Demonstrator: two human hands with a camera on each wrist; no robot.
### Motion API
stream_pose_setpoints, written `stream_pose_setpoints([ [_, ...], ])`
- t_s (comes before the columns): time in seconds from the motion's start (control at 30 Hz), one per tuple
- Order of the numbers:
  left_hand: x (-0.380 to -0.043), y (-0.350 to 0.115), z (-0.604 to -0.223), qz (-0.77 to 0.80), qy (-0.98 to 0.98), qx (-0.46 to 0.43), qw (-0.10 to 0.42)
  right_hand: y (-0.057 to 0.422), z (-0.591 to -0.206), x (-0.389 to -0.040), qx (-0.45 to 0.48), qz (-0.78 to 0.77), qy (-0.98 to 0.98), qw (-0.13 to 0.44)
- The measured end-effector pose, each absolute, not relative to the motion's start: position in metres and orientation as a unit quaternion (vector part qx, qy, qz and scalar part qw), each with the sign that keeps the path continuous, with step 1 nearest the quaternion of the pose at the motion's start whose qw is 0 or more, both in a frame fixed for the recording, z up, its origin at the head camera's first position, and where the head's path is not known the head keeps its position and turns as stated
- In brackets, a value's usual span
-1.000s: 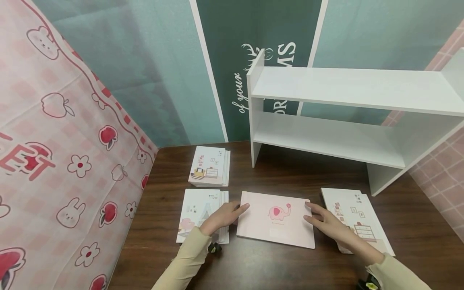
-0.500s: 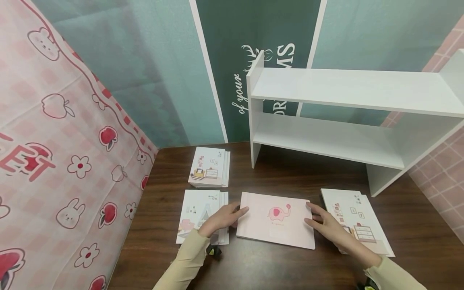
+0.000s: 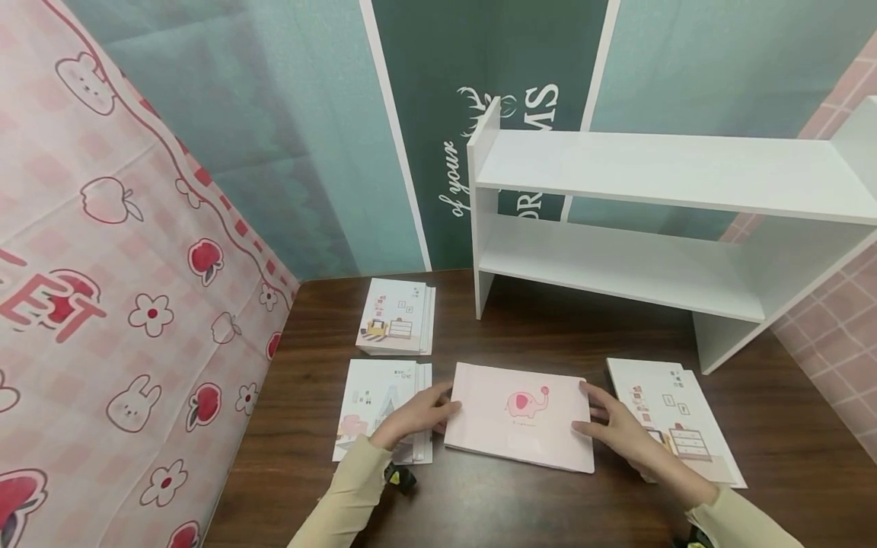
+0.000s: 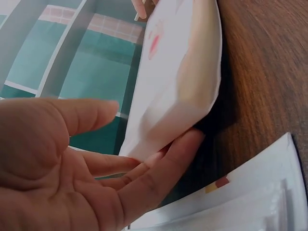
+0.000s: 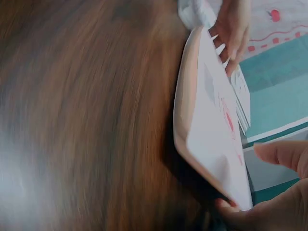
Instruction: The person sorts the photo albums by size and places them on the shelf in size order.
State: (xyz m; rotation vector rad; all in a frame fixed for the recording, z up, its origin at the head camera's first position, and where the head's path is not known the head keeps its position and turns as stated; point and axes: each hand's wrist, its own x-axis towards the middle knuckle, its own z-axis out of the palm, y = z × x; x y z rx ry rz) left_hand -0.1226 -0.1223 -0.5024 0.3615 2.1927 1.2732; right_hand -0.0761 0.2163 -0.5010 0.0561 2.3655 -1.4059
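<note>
A thick pink notebook [image 3: 521, 415] with an elephant on its cover lies between my hands in the head view. My left hand [image 3: 419, 415] is at its left end. In the left wrist view, those fingers [image 4: 161, 175] reach against the end and lower edge, while the thumb [image 4: 94, 115] stands apart from the cover. At the right end is my right hand [image 3: 620, 430]. Its fingertips [image 5: 228, 207] touch the notebook's edge in the right wrist view, and its thumb [image 5: 281, 154] is raised off the cover.
Two stacks of white illustrated notebooks, a far one [image 3: 392, 312] and a near one [image 3: 373, 399], lie on the left. Another white stack [image 3: 685, 426] is beside my right forearm. A white two-tier shelf [image 3: 617, 243] stands behind on the brown wooden table [image 3: 479, 502].
My left hand has shifted slightly left and down, its thumb drawn back to the notebook's left edge. The notebook has moved very slightly left. My right hand stays nearly in place.
</note>
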Motion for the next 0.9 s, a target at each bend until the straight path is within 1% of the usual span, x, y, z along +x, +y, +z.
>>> stream_pose_setpoints([
  [0.13, -0.124, -0.124, -0.507, 0.476, 0.822, 0.136, 0.282, 0.211, -0.502, -0.075, 0.027, -0.534, 0.821, 0.202],
  [0.37, -0.124, -0.126, -0.513, 0.476, 0.823, 0.127, 0.283, 0.206, -0.504, -0.076, 0.019, -0.518, 0.831, 0.203],
  [0.6, -0.122, -0.127, -0.512, 0.478, 0.823, 0.128, 0.277, 0.211, -0.509, -0.075, 0.014, -0.538, 0.814, 0.219],
  [0.77, -0.122, -0.13, -0.513, 0.498, 0.812, 0.129, 0.275, 0.214, -0.512, -0.076, 0.033, -0.566, 0.79, 0.231],
  [0.9, -0.123, -0.131, -0.514, 0.512, 0.803, 0.13, 0.275, 0.214, -0.516, -0.076, 0.069, -0.577, 0.777, 0.244],
])
